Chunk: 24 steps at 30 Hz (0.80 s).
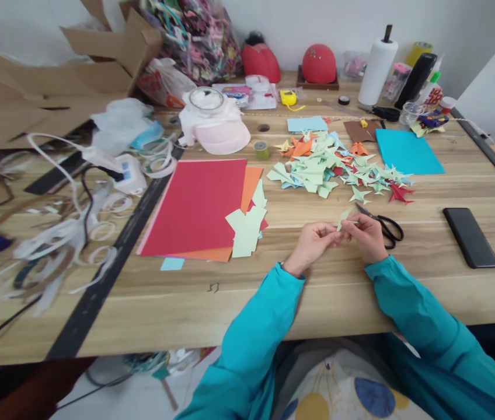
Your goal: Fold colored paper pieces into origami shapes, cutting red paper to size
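Between my fingertips is a small folded piece of pale green paper (344, 218). My left hand (314, 246) pinches it from the left, and my right hand (366, 235) grips it from the right. Black-handled scissors (388, 227) lie just beyond my right hand, their blades partly behind it. Farther back on the table is a heap of folded paper pieces (317, 163), mostly pale green, with orange, red and blue ones among them. Left of my hands, cut pale green paper sheets (247, 230) rest on the edge of a stack of red and orange paper (199, 204).
A black phone (470, 238) lies at the right. Blue paper (409, 151) sits beyond the heap. A small green-sided tin (261, 150) and a pale pink cap (221, 131) stand behind the stack. White cables and strips (76, 233) tangle at the left, near an open cardboard box (98, 76).
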Tool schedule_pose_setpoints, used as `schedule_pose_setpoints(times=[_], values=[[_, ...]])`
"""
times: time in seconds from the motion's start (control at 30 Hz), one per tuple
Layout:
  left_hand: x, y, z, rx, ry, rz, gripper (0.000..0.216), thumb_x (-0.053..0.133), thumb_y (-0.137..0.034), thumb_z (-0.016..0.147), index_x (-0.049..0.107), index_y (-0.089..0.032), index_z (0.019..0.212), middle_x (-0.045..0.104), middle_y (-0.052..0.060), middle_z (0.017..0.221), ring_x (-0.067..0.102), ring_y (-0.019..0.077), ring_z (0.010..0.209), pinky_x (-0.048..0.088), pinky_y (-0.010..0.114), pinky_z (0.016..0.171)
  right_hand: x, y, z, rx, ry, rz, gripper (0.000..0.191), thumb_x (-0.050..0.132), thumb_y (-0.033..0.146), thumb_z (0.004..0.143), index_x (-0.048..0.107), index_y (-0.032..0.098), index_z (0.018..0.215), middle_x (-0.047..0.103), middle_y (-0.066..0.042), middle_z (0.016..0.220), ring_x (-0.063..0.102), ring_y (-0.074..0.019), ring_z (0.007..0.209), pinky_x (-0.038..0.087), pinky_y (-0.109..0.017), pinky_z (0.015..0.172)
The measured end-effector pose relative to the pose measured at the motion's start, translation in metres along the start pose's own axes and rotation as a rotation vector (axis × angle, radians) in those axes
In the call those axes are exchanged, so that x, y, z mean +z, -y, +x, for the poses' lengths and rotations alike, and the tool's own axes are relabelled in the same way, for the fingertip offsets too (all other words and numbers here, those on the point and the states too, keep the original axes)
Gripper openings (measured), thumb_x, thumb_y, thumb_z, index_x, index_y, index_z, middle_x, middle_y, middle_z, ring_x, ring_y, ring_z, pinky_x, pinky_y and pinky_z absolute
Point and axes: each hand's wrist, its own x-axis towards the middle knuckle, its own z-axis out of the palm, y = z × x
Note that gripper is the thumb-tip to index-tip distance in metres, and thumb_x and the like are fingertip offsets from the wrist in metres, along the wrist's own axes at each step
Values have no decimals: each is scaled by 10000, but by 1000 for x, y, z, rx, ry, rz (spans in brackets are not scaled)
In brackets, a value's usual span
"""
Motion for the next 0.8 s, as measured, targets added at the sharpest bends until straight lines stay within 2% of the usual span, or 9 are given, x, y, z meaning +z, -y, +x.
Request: schedule_pose_setpoints(times=[0.1,0.23,0.37,0.6,0.8], values=[[0,1,1,7,-38,-9,297,793,-379,648,687,-134,777,683,33,658,616,125,598,494,256,618,1,-1,0,-9,2,-3,311,763,448,691,613,181,637,563,36,472,481,-85,416,404,-230,423],[0,3,1,70,-71,-70,479,832,-316,597,679,-142,1015,734,77,882,677,175,798,534,312,777,3,-6,-2,-30,67,-79,320,745,466,702,630,174,635,571,21,497,491,-95,439,409,-237,432],[0,4,0,57,-24,-114,460,805,-334,638,692,-136,1038,735,85,928,673,190,843,533,319,793,3,-13,-5,-81,86,-177,315,672,485,771,670,172,741,618,-2,571,546,-119,499,459,-255,480],[-3,8,6,12,-145,-100,289,734,-372,729,744,-152,916,727,69,938,648,167,837,504,272,774,5,-15,-7,-167,103,-263,236,586,399,861,697,192,835,693,-31,692,613,-137,577,514,-261,548],[-6,5,7,-45,-155,-42,302,696,-379,770,729,-148,963,729,72,908,652,159,773,523,282,741,5,-15,-10,-188,40,-273,139,618,304,854,684,190,810,730,-43,744,668,-155,642,545,-273,614]])
